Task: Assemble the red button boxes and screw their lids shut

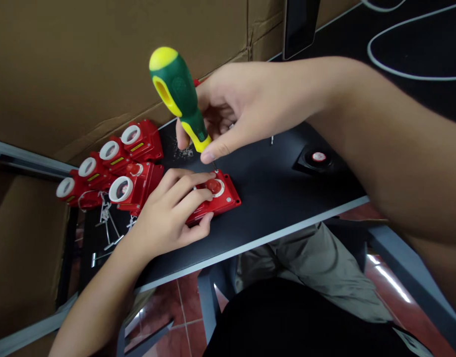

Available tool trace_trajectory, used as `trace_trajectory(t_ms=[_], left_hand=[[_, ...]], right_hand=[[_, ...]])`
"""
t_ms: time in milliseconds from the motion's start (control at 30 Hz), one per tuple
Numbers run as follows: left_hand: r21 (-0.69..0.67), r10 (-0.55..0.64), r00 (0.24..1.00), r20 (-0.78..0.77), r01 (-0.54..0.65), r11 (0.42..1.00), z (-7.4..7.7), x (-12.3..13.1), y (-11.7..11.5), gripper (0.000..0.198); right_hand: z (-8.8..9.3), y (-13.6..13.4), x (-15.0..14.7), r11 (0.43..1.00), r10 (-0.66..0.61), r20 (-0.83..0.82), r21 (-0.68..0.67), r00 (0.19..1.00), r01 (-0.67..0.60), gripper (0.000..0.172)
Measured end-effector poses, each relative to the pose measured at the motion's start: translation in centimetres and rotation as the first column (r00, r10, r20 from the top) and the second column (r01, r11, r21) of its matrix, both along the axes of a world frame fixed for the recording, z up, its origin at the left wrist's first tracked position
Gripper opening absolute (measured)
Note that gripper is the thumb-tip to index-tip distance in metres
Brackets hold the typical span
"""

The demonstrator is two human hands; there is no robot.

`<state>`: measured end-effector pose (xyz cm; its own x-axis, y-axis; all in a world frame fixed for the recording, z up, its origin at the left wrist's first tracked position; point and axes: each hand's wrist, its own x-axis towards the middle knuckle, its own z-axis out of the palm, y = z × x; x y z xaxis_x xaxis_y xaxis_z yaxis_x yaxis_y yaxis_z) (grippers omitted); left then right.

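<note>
My right hand [231, 109] grips a green and yellow screwdriver [185, 99] low on its handle, thumb on one side and fingers on the other. The tool leans, and its tip meets a screw [216, 171] at the corner of a red alarm box [231, 191]. That box lies flat on the black table and has a round red button or lamp [214, 187] in a pale ring. My left hand [179, 208] presses on the box with its fingers wrapped over the top, hiding much of it.
Several more red boxes with white rings [138, 144] stand at the left. Small metal T-shaped bars [108, 228] lie near them. A black block with a red and white disc [318, 157] sits to the right. Cardboard [119, 54] walls the back; a white cable [372, 54] loops behind my right arm.
</note>
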<state>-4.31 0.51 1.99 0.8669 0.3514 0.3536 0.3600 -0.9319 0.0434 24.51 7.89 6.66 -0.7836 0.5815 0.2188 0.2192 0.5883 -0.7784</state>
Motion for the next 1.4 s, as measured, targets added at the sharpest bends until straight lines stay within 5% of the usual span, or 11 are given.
trace_trajectory(t_ms=[133,367,600,733,833,1067,1267,1400], left_hand=[[0.004,-0.008,1.000,0.007,0.008,1.000,0.0,0.0,0.0,0.030],[0.011,-0.008,1.000,0.006,0.008,1.000,0.0,0.1,0.0,0.029],[0.007,-0.011,1.000,0.008,0.011,1.000,-0.1,0.0,0.0,0.029],[0.014,-0.004,1.000,-0.007,0.005,1.000,-0.1,0.0,0.0,0.027],[0.032,0.000,1.000,-0.016,0.000,1.000,0.0,0.0,0.0,0.027],[0.017,-0.010,1.000,-0.004,0.010,1.000,0.0,0.1,0.0,0.026],[0.033,-0.005,1.000,-0.011,0.005,0.999,-0.1,0.0,0.0,0.026],[0.055,0.008,1.000,-0.023,-0.007,0.998,0.0,-0.1,-0.1,0.023]], right_hand=[[0.4,0.1,0.5,0.995,0.100,-0.005,-0.009,0.995,-0.100,0.027],[0.1,0.3,0.3,0.994,-0.019,0.035,0.109,0.999,0.015,0.027],[0.6,-0.1,0.6,0.986,0.090,-0.022,-0.138,0.996,-0.092,0.028],[0.5,-0.5,-0.5,0.989,-0.132,0.057,0.074,0.990,0.127,0.018],[0.2,-0.5,-1.1,0.957,-0.246,0.056,0.169,0.968,0.234,0.028],[0.5,0.0,0.4,0.998,0.028,-0.014,0.064,1.000,-0.027,0.026],[0.5,-0.4,-0.3,0.978,-0.135,0.007,0.164,0.991,0.132,0.026],[-0.1,-0.6,-1.2,0.969,-0.121,-0.051,0.211,0.991,0.129,0.032]])
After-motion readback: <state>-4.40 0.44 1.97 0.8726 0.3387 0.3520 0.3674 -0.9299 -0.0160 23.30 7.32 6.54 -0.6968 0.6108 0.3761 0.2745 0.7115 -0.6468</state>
